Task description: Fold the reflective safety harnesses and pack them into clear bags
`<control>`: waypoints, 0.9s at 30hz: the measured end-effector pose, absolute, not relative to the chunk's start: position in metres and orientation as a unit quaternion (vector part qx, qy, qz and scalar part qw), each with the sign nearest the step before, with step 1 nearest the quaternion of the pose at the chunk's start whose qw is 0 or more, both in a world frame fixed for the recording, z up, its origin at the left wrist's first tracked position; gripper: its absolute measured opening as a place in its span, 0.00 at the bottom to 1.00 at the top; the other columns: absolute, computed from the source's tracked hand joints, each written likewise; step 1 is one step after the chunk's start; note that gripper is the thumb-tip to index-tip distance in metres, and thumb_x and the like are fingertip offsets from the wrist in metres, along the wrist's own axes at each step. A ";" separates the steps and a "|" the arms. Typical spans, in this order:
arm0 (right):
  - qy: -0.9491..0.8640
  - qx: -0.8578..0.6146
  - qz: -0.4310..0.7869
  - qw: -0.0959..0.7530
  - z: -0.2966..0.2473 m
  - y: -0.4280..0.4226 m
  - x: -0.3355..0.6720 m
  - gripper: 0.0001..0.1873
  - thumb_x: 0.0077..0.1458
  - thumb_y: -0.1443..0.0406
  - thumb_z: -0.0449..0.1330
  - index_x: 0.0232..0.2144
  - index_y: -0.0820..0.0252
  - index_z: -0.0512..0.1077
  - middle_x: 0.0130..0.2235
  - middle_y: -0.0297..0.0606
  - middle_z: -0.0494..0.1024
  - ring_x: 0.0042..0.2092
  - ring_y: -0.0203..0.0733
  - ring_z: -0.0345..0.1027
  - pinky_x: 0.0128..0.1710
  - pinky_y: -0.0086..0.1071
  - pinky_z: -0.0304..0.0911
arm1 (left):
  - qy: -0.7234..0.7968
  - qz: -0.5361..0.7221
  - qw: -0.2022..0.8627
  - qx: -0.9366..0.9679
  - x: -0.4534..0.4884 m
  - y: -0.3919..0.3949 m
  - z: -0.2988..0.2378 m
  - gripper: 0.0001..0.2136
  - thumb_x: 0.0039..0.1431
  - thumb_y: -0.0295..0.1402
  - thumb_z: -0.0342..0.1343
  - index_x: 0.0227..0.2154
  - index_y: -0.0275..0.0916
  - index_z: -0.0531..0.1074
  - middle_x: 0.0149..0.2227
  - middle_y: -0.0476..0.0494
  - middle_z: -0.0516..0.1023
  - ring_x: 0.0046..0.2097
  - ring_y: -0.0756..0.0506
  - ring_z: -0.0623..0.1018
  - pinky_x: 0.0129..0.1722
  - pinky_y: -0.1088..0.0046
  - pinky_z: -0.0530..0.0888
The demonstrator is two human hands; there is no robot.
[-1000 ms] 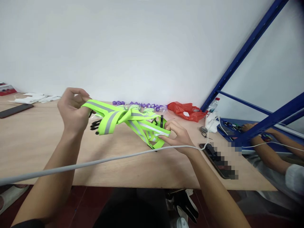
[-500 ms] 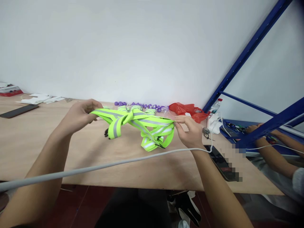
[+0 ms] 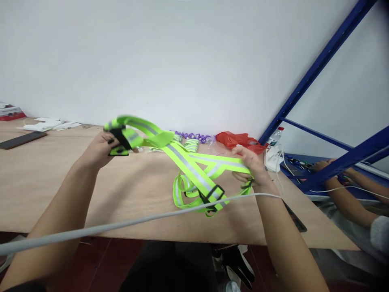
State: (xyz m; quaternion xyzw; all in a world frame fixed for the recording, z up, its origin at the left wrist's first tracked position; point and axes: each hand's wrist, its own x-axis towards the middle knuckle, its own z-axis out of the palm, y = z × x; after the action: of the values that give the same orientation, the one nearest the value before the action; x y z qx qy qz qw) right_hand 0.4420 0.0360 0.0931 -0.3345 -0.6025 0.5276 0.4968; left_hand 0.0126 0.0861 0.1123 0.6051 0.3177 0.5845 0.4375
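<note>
A neon-yellow reflective strap harness (image 3: pixel 188 162) with grey stripes and black buckles is stretched above the table between my two hands. My left hand (image 3: pixel 101 152) is closed on its left end, by a black buckle and a folded strap, slightly blurred. On the right, my right hand (image 3: pixel 251 162) grips another strap with the fingers curled around it. Loops with black slider buckles hang down in the middle, close to the tabletop. Behind the harness lie rolled reflective straps (image 3: pixel 191 145) of the same colour, partly hidden.
A white cable (image 3: pixel 127 224) crosses in front of me, over my right wrist. Along the wall are purple pieces (image 3: pixel 191 136), a red plastic bag (image 3: pixel 238 140) and a bottle (image 3: pixel 275 137). Phones (image 3: pixel 22 140) lie at both sides. A blue metal frame (image 3: pixel 319 61) and another person's arms (image 3: pixel 349 198) are at right.
The harness has been spread wider and its straps have turned. My left hand has rotated with the buckle end; my right hand has moved right, with loops now hanging lower.
</note>
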 end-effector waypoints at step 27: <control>-0.398 -0.245 0.614 0.636 0.080 0.051 0.396 0.24 0.56 0.47 0.64 0.20 0.56 0.67 0.16 0.27 0.63 0.18 0.31 0.57 0.19 0.25 0.60 | 0.071 0.792 0.554 0.247 0.049 0.071 0.113 0.10 0.67 0.28 0.48 0.29 0.39 0.68 0.26 0.56 0.75 0.27 0.55 0.75 0.64 0.52 0.69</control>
State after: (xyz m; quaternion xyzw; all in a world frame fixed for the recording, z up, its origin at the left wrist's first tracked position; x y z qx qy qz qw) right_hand 0.3957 0.0514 0.0802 -0.2446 -0.3978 0.6144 0.6359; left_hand 0.0489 0.0711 0.1130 0.2471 0.0714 0.7916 0.5543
